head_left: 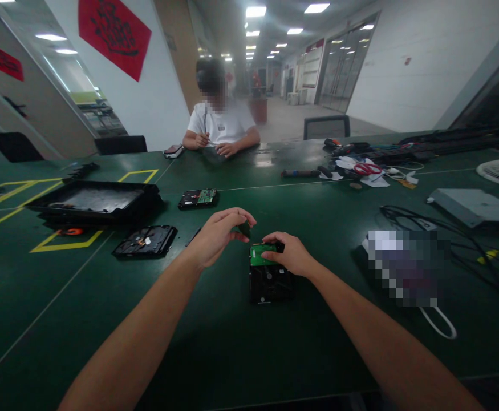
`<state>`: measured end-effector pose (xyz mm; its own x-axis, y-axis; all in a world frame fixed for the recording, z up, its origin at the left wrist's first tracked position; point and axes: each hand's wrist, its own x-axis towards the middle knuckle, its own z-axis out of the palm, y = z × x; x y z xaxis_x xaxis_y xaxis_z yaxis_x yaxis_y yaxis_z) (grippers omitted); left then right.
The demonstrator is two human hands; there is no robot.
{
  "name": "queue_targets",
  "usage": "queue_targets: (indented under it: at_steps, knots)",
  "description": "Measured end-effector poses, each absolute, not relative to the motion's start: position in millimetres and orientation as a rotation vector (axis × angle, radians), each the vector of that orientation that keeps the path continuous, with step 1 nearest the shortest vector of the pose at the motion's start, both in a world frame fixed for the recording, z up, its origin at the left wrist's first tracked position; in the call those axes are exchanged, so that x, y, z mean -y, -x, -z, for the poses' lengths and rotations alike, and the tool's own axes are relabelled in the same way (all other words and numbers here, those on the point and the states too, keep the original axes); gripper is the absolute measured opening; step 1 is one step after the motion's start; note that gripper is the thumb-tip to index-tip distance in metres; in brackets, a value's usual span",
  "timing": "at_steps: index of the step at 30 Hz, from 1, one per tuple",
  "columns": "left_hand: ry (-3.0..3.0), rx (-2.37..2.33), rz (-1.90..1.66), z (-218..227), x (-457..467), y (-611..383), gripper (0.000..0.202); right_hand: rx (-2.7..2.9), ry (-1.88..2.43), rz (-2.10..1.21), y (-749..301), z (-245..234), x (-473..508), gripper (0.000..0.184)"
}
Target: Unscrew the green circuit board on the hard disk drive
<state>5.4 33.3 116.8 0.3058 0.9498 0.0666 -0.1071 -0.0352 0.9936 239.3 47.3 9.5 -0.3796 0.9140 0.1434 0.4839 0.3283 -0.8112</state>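
Note:
A black hard drive (270,285) lies flat on the green table in front of me, with a green circuit board (256,256) at its far end. My right hand (291,255) grips that far end, thumb over the board and fingers curled at the drive's edge. Just left of and above the drive, my left hand (215,237) pinches a small, thin dark piece (244,229) between thumb and fingers; its kind is hard to make out. A slim dark tool (193,237) lies beside my left hand, partly hidden by it.
Another hard drive (146,241) and a smaller drive with a board (198,198) lie left. Behind them is a black tray (99,200). At right are a blurred packet (403,268), cables (463,242) and a grey metal box (480,206). A person (221,125) sits opposite.

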Motion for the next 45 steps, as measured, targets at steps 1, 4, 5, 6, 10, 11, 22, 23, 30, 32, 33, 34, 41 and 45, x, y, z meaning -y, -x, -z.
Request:
queue_targets:
  at_steps: [1,4,5,6,10,11,22,23,30,32,33,34,41,45]
  knots:
    - [-1.319,-0.888,-1.054,-117.0,-33.5,-5.1,0.017,1.991,1.228,-0.917,-239.2,-9.7,-47.2,0.036]
    - [-1.324,-0.914,-1.049,-118.0,-33.0,-5.3,0.017,1.999,1.240,-0.910,-239.4,-8.7,-47.6,0.036]
    - [-1.317,-0.919,-1.046,-118.3,-32.5,-5.6,0.016,2.000,1.238,-0.911,-239.5,-7.9,-48.0,0.036]
    - [-1.306,-0.918,-1.045,-118.5,-32.1,-6.0,0.017,1.999,1.232,-0.912,-239.7,-7.0,-48.4,0.036]
    - [-1.219,-0.884,-1.060,-117.8,-30.7,-8.2,0.020,1.997,1.212,-0.904,-240.3,-4.8,-49.1,0.036]
    - [-1.198,-0.877,-1.070,-117.4,-30.5,-8.7,0.019,1.999,1.215,-0.903,-240.4,-5.0,-49.0,0.036]
    - [-1.310,-0.899,-1.081,-118.8,-32.2,-6.0,0.014,1.997,1.235,-0.928,-239.6,-11.6,-46.5,0.035]
    - [-1.315,-0.913,-1.076,-119.3,-32.1,-5.8,0.015,1.997,1.233,-0.929,-239.7,-11.3,-46.6,0.035]
    - [-1.284,-0.895,-1.033,-122.5,-28.9,-6.5,0.017,2.000,1.226,-0.914,-239.7,-10.1,-46.7,0.035]
    - [-1.272,-0.886,-1.036,-122.0,-29.2,-6.4,0.018,1.999,1.233,-0.923,-239.6,-10.8,-46.1,0.035]
    - [-1.266,-0.887,-1.041,-121.6,-29.5,-6.3,0.018,1.995,1.236,-0.927,-239.5,-11.0,-45.9,0.035]
    - [-1.261,-0.892,-1.047,-121.1,-29.9,-6.2,0.017,1.989,1.235,-0.931,-239.5,-11.0,-45.9,0.035]
    - [-1.248,-0.881,-1.064,-119.8,-31.0,-6.2,0.015,1.985,1.209,-0.918,-239.4,-8.3,-47.2,0.036]
    - [-1.245,-0.872,-1.069,-119.8,-31.1,-6.7,0.015,2.008,1.221,-0.901,-239.9,-8.4,-47.5,0.036]
